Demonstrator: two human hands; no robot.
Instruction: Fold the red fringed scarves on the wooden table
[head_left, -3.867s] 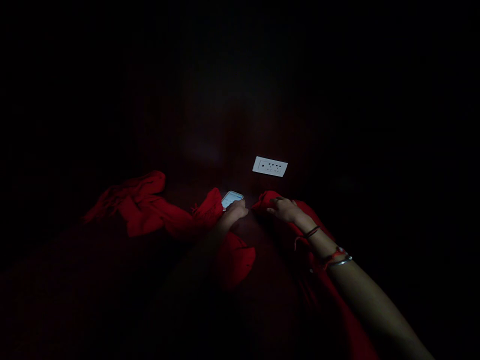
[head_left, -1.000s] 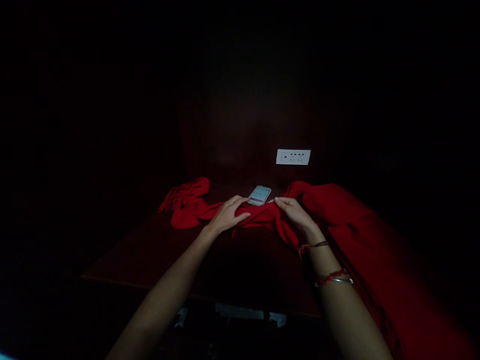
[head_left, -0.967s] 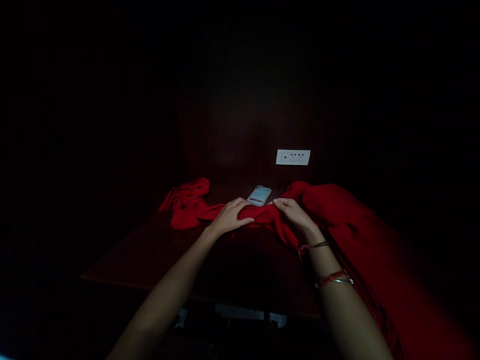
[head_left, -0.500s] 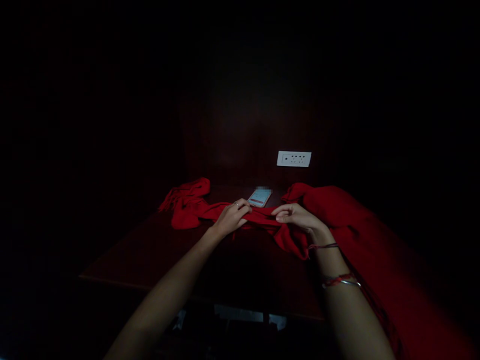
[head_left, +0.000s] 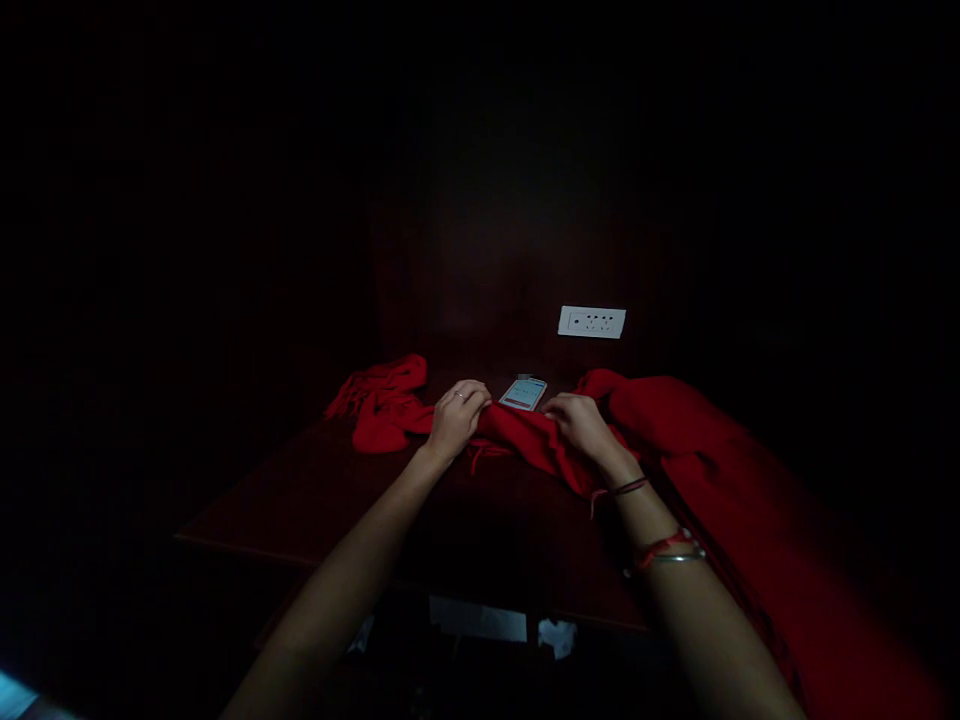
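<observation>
A long red scarf (head_left: 675,440) with fringed ends lies across a dark wooden table (head_left: 315,500) and hangs off its right side toward me. My left hand (head_left: 456,415) is closed on a bunched part of the scarf near the middle. My right hand (head_left: 581,425) grips the scarf a little to the right, fingers curled into the cloth. A lit phone (head_left: 523,393) lies face up on the table just behind and between my hands. The room is very dark.
A white wall socket plate (head_left: 591,322) sits on the dark panel behind the table. The scarf's left end (head_left: 379,395) is heaped at the back left. Pale scraps (head_left: 480,620) show on the floor under the table's near edge.
Both hands have moved slightly away from me toward the phone and bunched the scarf's middle tighter. Earlier the left hand lay flatter on the cloth. The phone has not moved.
</observation>
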